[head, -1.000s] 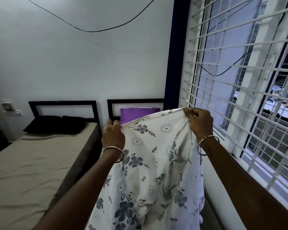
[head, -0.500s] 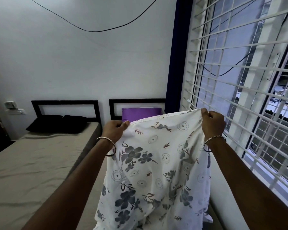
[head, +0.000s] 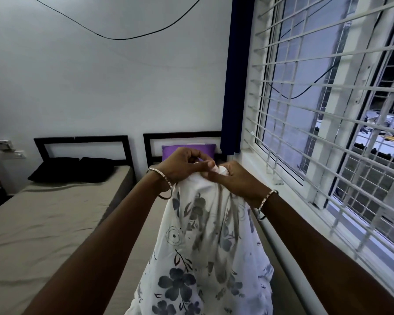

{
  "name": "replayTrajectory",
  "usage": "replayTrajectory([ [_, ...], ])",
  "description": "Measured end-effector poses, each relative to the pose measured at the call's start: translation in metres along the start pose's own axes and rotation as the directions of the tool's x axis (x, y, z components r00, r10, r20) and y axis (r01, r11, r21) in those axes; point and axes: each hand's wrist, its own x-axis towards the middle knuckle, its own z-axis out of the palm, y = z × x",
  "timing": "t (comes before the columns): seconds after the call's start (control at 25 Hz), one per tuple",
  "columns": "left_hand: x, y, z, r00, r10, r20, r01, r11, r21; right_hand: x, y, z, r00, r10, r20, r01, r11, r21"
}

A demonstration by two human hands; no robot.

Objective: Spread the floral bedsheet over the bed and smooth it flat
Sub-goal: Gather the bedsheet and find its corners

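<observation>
Both my hands, left hand and right hand, touch, pinching one bunched edge of the floral bedsheet, which hangs straight down above the window-side bed ahead

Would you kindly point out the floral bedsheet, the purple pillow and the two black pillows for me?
floral bedsheet [head: 205, 242]: head view, the hanging middle of the cloth below the hands.
purple pillow [head: 171, 151]: head view, its left part above the hands.
black pillows [head: 71, 169]: head view, where the two meet.
</observation>
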Motion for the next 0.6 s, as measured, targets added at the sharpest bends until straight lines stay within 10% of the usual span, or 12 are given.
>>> replayTrajectory([
  [0.16,-0.006,-0.015,0.000,0.994,0.020,0.105,-0.014,0.998,-0.054,-0.005,-0.010,-0.007,0.977,-0.002,-0.213,-0.009,0.999,-0.050],
  [0.36,0.002,-0.026,0.006,0.971,0.182,-0.153,-0.068,0.828,0.557,-0.007,-0.010,-0.012,0.933,0.055,-0.355,-0.073,0.997,-0.038],
  [0.6,-0.001,-0.043,0.014,0.923,0.121,-0.365,0.180,0.703,0.688,-0.007,-0.002,-0.020,0.897,0.059,-0.437,-0.045,0.998,0.043],
])
